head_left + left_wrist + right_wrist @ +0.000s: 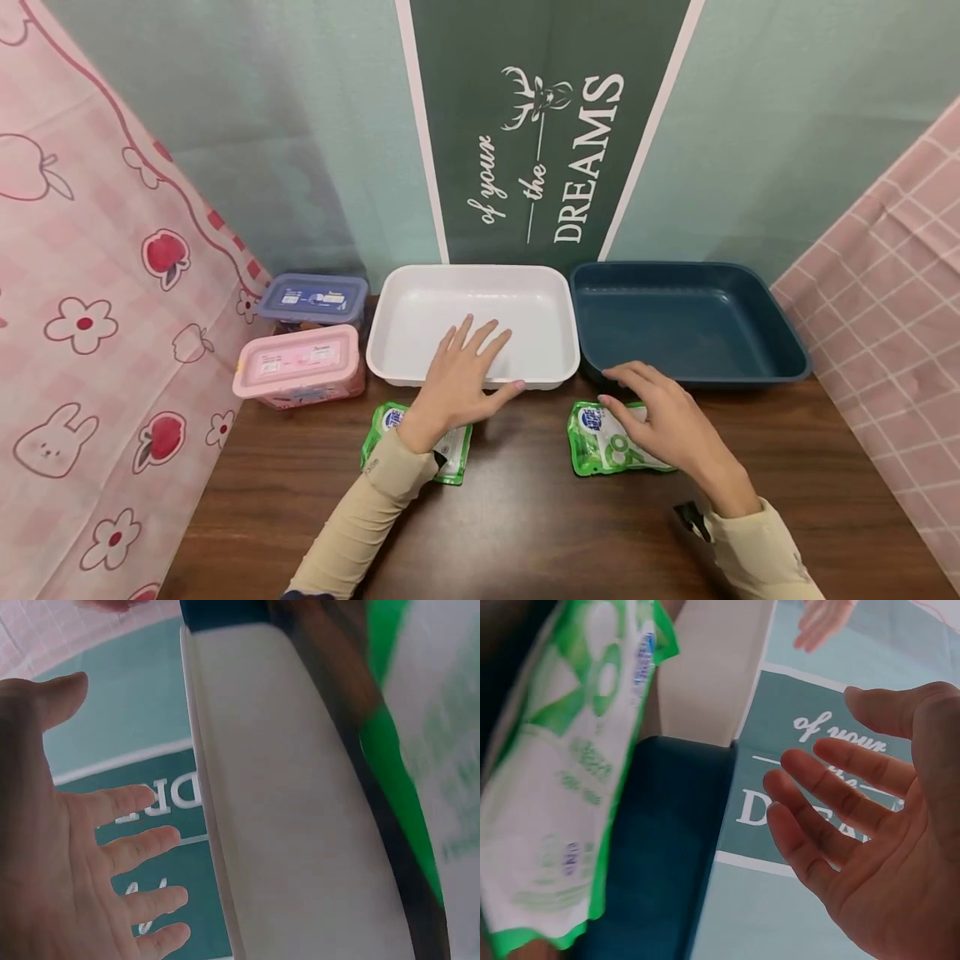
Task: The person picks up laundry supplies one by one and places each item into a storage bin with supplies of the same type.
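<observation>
My left hand (461, 379) hovers with spread fingers over the near side of a white tray (472, 383), holding nothing. Partly hidden below its wrist lies a green and white pouch (453, 467) on the table. The right hand (660, 417), fingers loosely bent and free of any object, is above a second green and white pouch (592, 450), near the front rim of a dark blue tray (697, 382). In the left wrist view the left palm (45, 847) faces the camera, fingers extended. The right wrist view has the right fingers (840, 799) relaxed and apart.
Two lidded boxes, one blue (315, 298) and one pink (303, 367), stand left of the white tray. A printed green curtain (525, 167) hangs behind the trays. Pink cloths (82, 375) flank the brown wooden table (510, 517).
</observation>
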Available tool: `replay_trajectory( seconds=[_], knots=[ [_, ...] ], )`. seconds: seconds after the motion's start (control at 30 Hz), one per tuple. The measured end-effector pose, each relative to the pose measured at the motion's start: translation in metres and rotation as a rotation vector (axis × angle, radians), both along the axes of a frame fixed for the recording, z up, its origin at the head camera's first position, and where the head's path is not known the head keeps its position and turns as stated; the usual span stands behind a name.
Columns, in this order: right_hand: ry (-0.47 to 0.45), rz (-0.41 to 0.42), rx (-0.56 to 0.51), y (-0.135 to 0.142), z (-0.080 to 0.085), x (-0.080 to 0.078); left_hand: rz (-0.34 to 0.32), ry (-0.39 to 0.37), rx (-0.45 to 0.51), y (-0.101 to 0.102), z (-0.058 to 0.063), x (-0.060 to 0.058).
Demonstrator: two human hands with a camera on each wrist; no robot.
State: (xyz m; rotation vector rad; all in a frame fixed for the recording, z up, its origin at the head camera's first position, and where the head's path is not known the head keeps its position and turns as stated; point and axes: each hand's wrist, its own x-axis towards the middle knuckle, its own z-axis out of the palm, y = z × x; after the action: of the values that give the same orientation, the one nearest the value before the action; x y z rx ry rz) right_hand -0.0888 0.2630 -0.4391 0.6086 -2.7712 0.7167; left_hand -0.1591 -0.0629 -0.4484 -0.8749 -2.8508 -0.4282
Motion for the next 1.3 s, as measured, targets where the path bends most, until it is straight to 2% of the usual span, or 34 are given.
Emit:
replay_trajectory(
  seconds=[0.17,0.27,0.43,0.67,0.8,1.03,1.3],
  knots=[
    [-0.048,0.003,0.01,0.006,-0.008,0.006,-0.065,-0.039,-0.021,0.018,-0.004,0.005],
    [-0.11,-0.01,0.019,0.012,-0.014,0.009,-0.097,-0.054,-0.03,0.029,-0.005,0.009],
    [-0.188,-0.029,0.066,0.023,-0.023,0.011,-0.152,-0.043,-0.06,0.047,-0.006,0.015],
    [-0.168,0.028,0.11,0.039,-0.037,0.013,-0.228,-0.045,-0.068,0.069,-0.012,0.019],
    [-0.192,0.025,0.14,0.046,-0.041,0.015,-0.254,-0.057,-0.072,0.08,-0.016,0.019],
    [-0.341,-0.016,0.158,0.055,-0.036,0.017,-0.318,-0.051,-0.096,0.093,-0.02,0.018],
    [-0.528,-0.047,0.134,0.065,-0.035,0.023,-0.39,0.0,-0.175,0.105,-0.027,0.014]
  ],
)
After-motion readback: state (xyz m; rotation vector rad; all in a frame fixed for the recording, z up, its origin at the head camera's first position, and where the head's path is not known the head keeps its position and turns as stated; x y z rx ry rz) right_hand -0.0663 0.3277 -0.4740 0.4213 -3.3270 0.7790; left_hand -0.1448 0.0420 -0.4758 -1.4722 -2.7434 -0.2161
